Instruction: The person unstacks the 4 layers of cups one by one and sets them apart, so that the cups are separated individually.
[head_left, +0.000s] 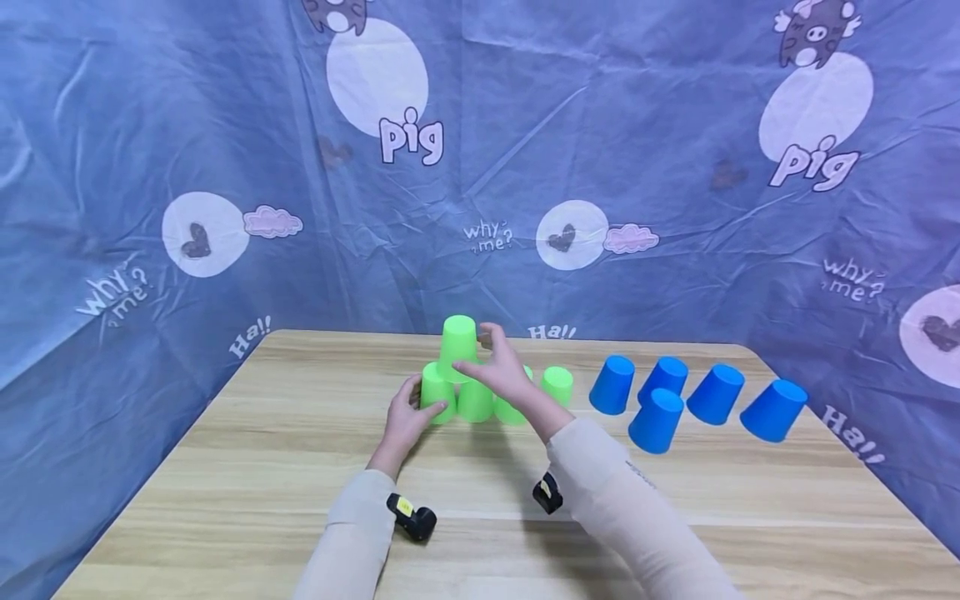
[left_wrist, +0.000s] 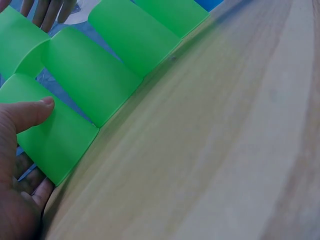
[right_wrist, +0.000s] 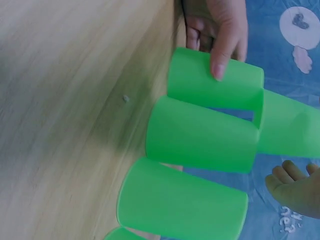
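Observation:
A row of upside-down green cups stands on the wooden table (head_left: 315,450), and another upside-down green cup (head_left: 459,340) sits on top, bridging the two leftmost. My left hand (head_left: 405,421) grips the leftmost bottom cup (left_wrist: 57,135), thumb across its front and fingers around its far side. Beside the top cup is my right hand (head_left: 506,371), its fingers loosely bent; a gap separates it from that cup in the right wrist view. The second bottom cup (right_wrist: 202,135) stands close by the gripped one. Farther right are a third cup (right_wrist: 182,197) and a fourth (head_left: 557,385).
Several upside-down blue cups (head_left: 656,421) stand on the right part of the table. Behind the table's far edge hangs a blue printed cloth (head_left: 510,167). A black wrist device (head_left: 412,518) sits by the left sleeve, another (head_left: 547,493) by the right.

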